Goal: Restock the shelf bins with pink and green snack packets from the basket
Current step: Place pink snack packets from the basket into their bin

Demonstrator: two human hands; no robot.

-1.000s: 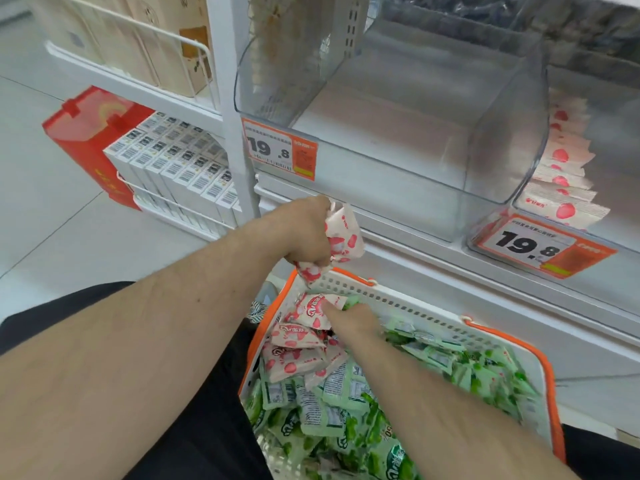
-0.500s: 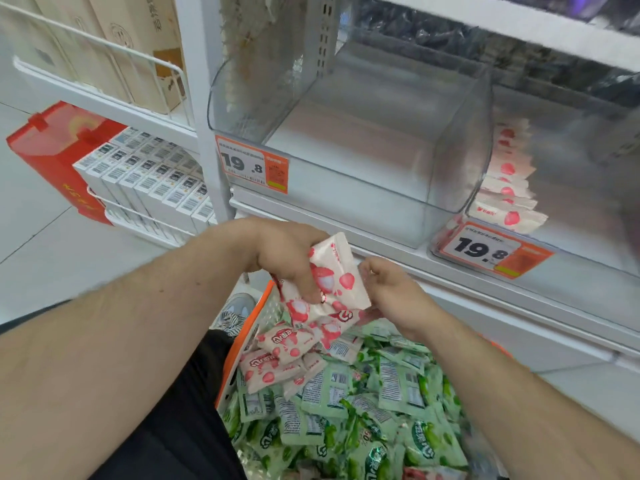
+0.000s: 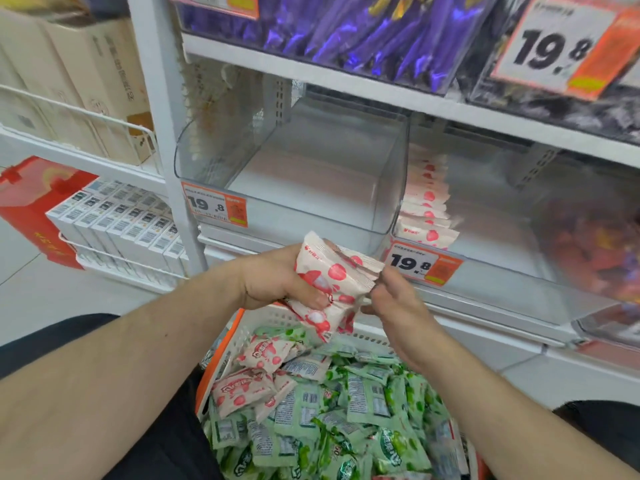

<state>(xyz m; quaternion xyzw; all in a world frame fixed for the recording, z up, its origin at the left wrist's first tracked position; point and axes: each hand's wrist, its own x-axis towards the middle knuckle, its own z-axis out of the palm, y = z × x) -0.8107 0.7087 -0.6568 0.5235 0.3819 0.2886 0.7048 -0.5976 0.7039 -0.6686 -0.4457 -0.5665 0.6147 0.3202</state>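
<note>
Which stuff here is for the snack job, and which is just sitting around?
For the job:
left hand and right hand, both gripping pink packets
basket of green packets
empty clear bin

Just there:
purple packets
white boxes
red box

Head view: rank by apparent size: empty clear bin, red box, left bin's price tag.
1. Empty clear bin
2. Red box, partly cut off, farther from camera, so true size unsure
3. Price tag
</note>
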